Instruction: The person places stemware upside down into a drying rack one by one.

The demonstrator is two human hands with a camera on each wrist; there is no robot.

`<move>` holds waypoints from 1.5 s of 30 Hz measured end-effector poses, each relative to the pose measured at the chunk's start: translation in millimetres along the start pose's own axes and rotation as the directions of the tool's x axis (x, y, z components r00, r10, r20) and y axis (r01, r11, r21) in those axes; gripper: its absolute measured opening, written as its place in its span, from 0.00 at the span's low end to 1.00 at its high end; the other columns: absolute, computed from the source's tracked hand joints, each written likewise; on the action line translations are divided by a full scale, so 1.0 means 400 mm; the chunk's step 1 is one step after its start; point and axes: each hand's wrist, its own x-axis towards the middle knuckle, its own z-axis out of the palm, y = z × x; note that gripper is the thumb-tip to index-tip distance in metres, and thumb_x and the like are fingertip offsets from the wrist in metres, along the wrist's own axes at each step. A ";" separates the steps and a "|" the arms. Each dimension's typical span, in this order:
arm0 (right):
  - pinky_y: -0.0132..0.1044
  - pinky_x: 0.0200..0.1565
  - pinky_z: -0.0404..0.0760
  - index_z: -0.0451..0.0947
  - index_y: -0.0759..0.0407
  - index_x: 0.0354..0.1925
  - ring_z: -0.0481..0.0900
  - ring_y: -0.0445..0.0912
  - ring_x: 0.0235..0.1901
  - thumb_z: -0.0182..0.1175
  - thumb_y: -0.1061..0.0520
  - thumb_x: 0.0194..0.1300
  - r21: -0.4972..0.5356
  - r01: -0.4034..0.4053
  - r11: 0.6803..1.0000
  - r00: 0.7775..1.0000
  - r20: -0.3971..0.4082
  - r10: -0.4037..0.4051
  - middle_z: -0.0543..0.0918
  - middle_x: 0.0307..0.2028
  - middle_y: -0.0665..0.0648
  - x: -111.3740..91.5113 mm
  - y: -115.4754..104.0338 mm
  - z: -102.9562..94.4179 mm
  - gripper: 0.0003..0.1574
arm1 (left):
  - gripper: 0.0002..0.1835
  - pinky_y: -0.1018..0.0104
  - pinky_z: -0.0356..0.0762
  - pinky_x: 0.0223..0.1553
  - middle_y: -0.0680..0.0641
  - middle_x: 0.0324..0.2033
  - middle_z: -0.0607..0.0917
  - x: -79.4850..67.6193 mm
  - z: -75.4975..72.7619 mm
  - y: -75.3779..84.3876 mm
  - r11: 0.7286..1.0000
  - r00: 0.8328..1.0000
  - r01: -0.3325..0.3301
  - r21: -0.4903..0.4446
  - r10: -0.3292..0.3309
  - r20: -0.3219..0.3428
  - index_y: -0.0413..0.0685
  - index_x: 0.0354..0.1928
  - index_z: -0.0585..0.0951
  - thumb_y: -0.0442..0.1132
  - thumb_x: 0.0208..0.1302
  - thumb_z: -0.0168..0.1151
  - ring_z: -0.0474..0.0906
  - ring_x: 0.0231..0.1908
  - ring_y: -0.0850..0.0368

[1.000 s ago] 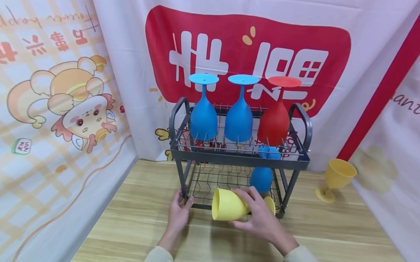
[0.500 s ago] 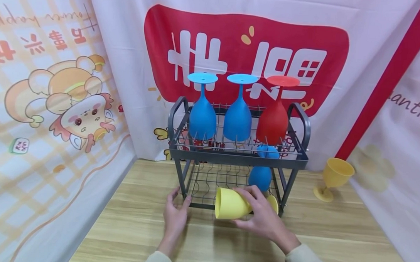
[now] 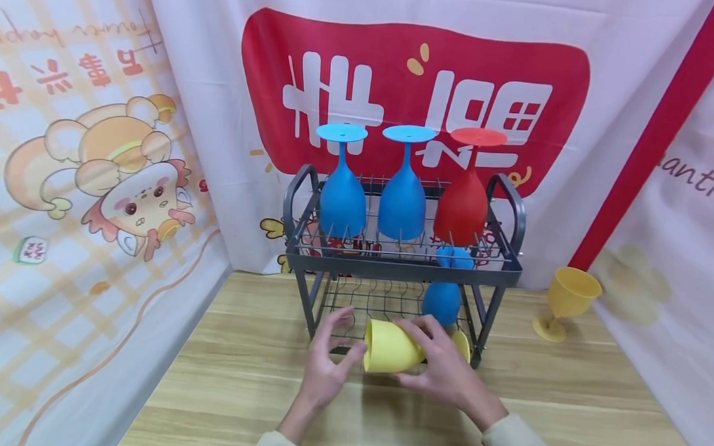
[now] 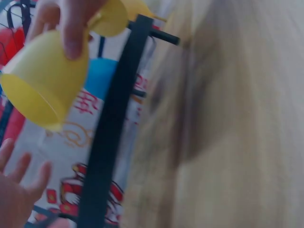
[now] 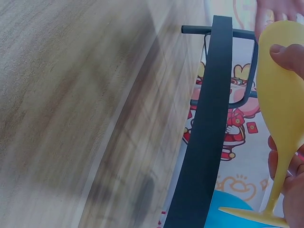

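My right hand [image 3: 449, 370] grips a yellow plastic goblet [image 3: 391, 347] around the lower bowl and stem, in front of the rack's lower tier. The goblet lies sideways, its mouth facing left and its foot partly hidden behind the hand. In the right wrist view, the thumb presses on the goblet's bowl [image 5: 282, 90] and other fingers curl by the stem. Beside the rim is my left hand [image 3: 323, 369], fingers spread and holding nothing. The left wrist view shows a gap between those fingers [image 4: 19, 168] and the goblet's rim.
A dark two-tier dish rack [image 3: 402, 269] stands on the wooden table [image 3: 222, 376]. Upside down on its top tier are two blue goblets [image 3: 342, 203] and a red goblet [image 3: 460, 210]. Another blue goblet [image 3: 441, 301] is on the lower tier. At right stands a yellow goblet [image 3: 573, 293].
My left hand has left the rack's front left corner and moved right to the goblet's mouth. The right hand, still gripping the goblet, has shifted only slightly.
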 end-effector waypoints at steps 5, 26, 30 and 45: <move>0.45 0.53 0.90 0.72 0.38 0.74 0.81 0.45 0.53 0.89 0.42 0.42 -0.039 0.038 0.998 0.999 -0.005 -0.039 0.77 0.60 0.51 0.010 -0.003 0.000 0.62 | 0.41 0.39 0.80 0.65 0.56 0.76 0.69 0.018 0.011 0.043 0.997 0.974 0.061 0.054 -0.071 0.214 0.82 0.76 0.66 0.53 0.64 0.74 0.72 0.71 0.45; 0.31 0.58 0.79 0.83 0.62 0.50 0.80 0.48 0.48 0.87 0.45 0.44 -0.023 0.128 0.991 0.877 -0.463 -0.124 0.84 0.48 0.56 -0.033 -0.026 0.041 0.39 | 0.35 0.61 0.85 0.55 0.50 0.66 0.77 0.022 0.027 0.046 0.999 0.997 0.041 0.023 -0.042 0.067 0.65 0.70 0.75 0.45 0.62 0.77 0.79 0.60 0.49; 0.31 0.53 0.83 0.81 0.55 0.49 0.82 0.43 0.47 0.84 0.43 0.52 0.262 -0.163 0.951 0.906 -0.343 0.249 0.84 0.47 0.50 -0.049 -0.037 0.060 0.33 | 0.35 0.61 0.87 0.56 0.49 0.65 0.77 0.024 0.039 0.043 0.998 0.999 0.035 -0.049 -0.033 0.035 0.65 0.70 0.75 0.41 0.63 0.77 0.80 0.60 0.51; 0.33 0.56 0.83 0.76 0.47 0.69 0.82 0.48 0.58 0.76 0.47 0.65 0.685 -0.455 0.569 0.832 0.098 0.547 0.84 0.61 0.54 -0.030 -0.043 0.058 0.37 | 0.46 0.66 0.84 0.62 0.42 0.68 0.76 -0.021 0.055 -0.010 0.962 0.970 0.216 -0.166 -0.192 0.151 0.56 0.75 0.70 0.41 0.56 0.83 0.81 0.61 0.47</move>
